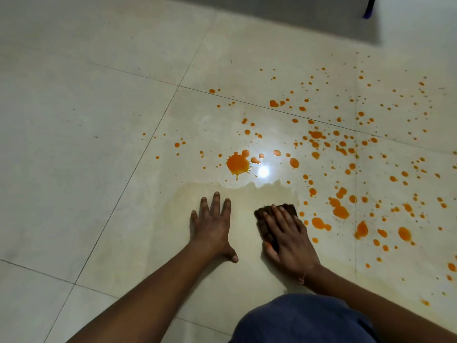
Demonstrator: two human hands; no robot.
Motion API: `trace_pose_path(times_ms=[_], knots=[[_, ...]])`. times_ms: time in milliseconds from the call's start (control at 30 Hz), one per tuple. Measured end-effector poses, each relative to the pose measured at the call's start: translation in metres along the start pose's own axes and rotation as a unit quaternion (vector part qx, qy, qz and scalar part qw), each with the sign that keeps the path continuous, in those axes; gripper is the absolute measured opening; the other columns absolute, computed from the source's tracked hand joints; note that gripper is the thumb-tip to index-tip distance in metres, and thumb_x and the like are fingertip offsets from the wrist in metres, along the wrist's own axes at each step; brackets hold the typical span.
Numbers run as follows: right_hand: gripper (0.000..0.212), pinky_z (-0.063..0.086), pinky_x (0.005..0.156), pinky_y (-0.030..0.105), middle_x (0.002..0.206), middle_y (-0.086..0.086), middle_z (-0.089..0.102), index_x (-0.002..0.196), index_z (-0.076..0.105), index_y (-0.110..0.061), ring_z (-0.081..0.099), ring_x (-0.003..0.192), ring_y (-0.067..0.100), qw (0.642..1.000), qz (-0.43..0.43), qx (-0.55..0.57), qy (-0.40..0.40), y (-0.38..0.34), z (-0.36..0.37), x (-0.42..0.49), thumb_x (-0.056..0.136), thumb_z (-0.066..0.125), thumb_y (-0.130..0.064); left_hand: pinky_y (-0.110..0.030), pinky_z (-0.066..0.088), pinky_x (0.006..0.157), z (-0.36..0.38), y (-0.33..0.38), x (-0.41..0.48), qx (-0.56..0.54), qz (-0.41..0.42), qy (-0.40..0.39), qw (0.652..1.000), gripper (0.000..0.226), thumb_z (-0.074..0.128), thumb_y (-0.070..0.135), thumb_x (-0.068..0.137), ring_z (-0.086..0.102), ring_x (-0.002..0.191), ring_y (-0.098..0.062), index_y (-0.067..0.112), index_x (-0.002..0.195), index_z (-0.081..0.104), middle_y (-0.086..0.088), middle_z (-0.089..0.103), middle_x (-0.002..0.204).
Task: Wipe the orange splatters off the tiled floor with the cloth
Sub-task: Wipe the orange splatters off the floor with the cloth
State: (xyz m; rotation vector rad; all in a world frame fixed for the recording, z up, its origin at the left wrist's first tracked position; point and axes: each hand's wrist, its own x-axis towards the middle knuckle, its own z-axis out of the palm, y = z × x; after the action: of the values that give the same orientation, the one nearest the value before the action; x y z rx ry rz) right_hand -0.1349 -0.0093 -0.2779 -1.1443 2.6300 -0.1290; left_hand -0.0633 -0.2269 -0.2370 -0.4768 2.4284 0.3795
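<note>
My right hand (286, 238) presses flat on a dark brown cloth (265, 219) against the tiled floor (99, 120), fingers straight over it. My left hand (212, 226) rests flat on the floor to the cloth's left, fingers spread. A big orange blot (237, 164) lies just beyond the hands, beside a bright light reflection. Several orange splatters (341, 211) spread to the right and far right of the cloth. Around the hands the tile shows a pale wet smear (222, 191) with a faint yellowish tint.
A blue-clad knee (304, 320) fills the bottom right. A dark blue furniture leg (369, 8) stands at the top right beside a grey shadowed strip. Dark grout lines cross the floor; the tiles at the left carry no orange marks.
</note>
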Motion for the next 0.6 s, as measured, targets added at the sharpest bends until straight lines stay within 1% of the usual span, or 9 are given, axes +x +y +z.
trace_pose_path(times_ms=[67, 167, 200, 333, 367, 400, 500, 533, 600], knots=[[0.072, 0.016, 0.116, 0.048, 0.162, 0.004, 0.012, 0.155, 0.016, -0.026, 0.006, 0.149, 0.02, 1.0, 0.012, 0.001, 0.009, 0.008, -0.004, 0.027, 0.09, 0.031, -0.054, -0.059, 0.002, 0.117, -0.001, 0.0, 0.0, 0.002, 0.0, 0.001, 1.0, 0.145, 0.085, 0.058, 0.057, -0.026, 0.143, -0.039, 0.023, 0.151, -0.021, -0.007, -0.033, 0.156], [0.075, 0.011, 0.118, 0.046, 0.162, 0.004, 0.013, 0.155, 0.015, -0.024, 0.005, 0.149, 0.021, 0.992, 0.12, 0.01, 0.033, 0.007, -0.014, 0.087, 0.087, 0.023, -0.056, -0.059, 0.003, 0.116, -0.001, 0.003, 0.003, 0.008, -0.006, 0.001, 1.0, 0.146, 0.085, 0.058, 0.056, -0.025, 0.143, -0.04, 0.023, 0.151, -0.019, -0.008, -0.032, 0.156], [0.075, 0.009, 0.119, 0.045, 0.163, 0.004, 0.011, 0.155, 0.013, -0.024, 0.003, 0.149, 0.021, 0.991, 0.125, 0.013, 0.038, 0.002, -0.013, 0.087, 0.087, 0.023, -0.055, -0.059, 0.004, 0.116, -0.001, 0.003, 0.002, 0.008, -0.006, 0.001, 1.0, 0.146, 0.086, 0.058, 0.055, -0.025, 0.144, -0.04, 0.023, 0.151, -0.019, -0.008, -0.032, 0.157], [0.074, 0.012, 0.117, 0.046, 0.163, 0.002, 0.008, 0.155, 0.014, -0.026, 0.001, 0.15, 0.018, 1.0, -0.007, 0.003, 0.003, -0.001, -0.005, 0.023, 0.089, 0.03, -0.054, -0.059, 0.004, 0.117, 0.001, 0.0, 0.002, 0.008, -0.001, 0.006, 1.0, 0.146, 0.085, 0.059, 0.055, -0.025, 0.144, -0.039, 0.023, 0.151, -0.02, -0.007, -0.033, 0.156], [0.074, 0.014, 0.116, 0.047, 0.163, 0.002, 0.009, 0.155, 0.016, -0.026, 0.003, 0.149, 0.018, 1.0, -0.009, 0.004, 0.004, 0.008, -0.007, 0.027, 0.089, 0.03, -0.055, -0.058, 0.004, 0.117, 0.002, -0.001, 0.001, 0.009, -0.001, 0.006, 1.0, 0.146, 0.084, 0.06, 0.056, -0.025, 0.144, -0.038, 0.024, 0.151, -0.02, -0.007, -0.033, 0.156], [0.074, 0.015, 0.116, 0.048, 0.163, 0.003, 0.011, 0.155, 0.017, -0.026, 0.005, 0.149, 0.019, 1.0, 0.02, 0.005, 0.011, 0.014, -0.011, 0.042, 0.088, 0.028, -0.056, -0.058, 0.004, 0.117, 0.002, -0.001, 0.001, 0.012, 0.001, 0.004, 1.0, 0.145, 0.084, 0.059, 0.057, -0.025, 0.144, -0.038, 0.024, 0.151, -0.02, -0.007, -0.034, 0.156], [0.075, 0.011, 0.117, 0.047, 0.162, 0.006, 0.013, 0.155, 0.015, -0.023, 0.006, 0.149, 0.023, 0.986, 0.161, 0.024, 0.036, 0.018, -0.025, 0.099, 0.087, 0.025, -0.054, -0.059, 0.004, 0.116, 0.001, 0.0, 0.002, 0.014, -0.002, -0.001, 1.0, 0.144, 0.084, 0.059, 0.058, -0.026, 0.143, -0.039, 0.023, 0.151, -0.02, -0.007, -0.033, 0.156], [0.074, 0.009, 0.117, 0.047, 0.162, 0.007, 0.012, 0.155, 0.014, -0.023, 0.004, 0.149, 0.024, 0.985, 0.17, 0.026, 0.037, 0.012, -0.025, 0.1, 0.088, 0.025, -0.053, -0.059, 0.004, 0.116, 0.0, 0.001, 0.003, 0.017, -0.002, -0.005, 1.0, 0.144, 0.084, 0.059, 0.058, -0.025, 0.144, -0.039, 0.023, 0.151, -0.02, -0.007, -0.033, 0.156], [0.073, 0.007, 0.119, 0.047, 0.163, 0.005, 0.007, 0.155, 0.009, -0.024, 0.0, 0.149, 0.022, 0.995, 0.09, 0.024, 0.033, -0.003, -0.016, 0.072, 0.09, 0.024, -0.053, -0.058, 0.007, 0.116, -0.005, 0.001, 0.002, 0.027, 0.002, -0.017, 0.999, 0.143, 0.084, 0.057, 0.058, -0.022, 0.145, -0.039, 0.023, 0.151, -0.018, -0.008, -0.03, 0.157]])
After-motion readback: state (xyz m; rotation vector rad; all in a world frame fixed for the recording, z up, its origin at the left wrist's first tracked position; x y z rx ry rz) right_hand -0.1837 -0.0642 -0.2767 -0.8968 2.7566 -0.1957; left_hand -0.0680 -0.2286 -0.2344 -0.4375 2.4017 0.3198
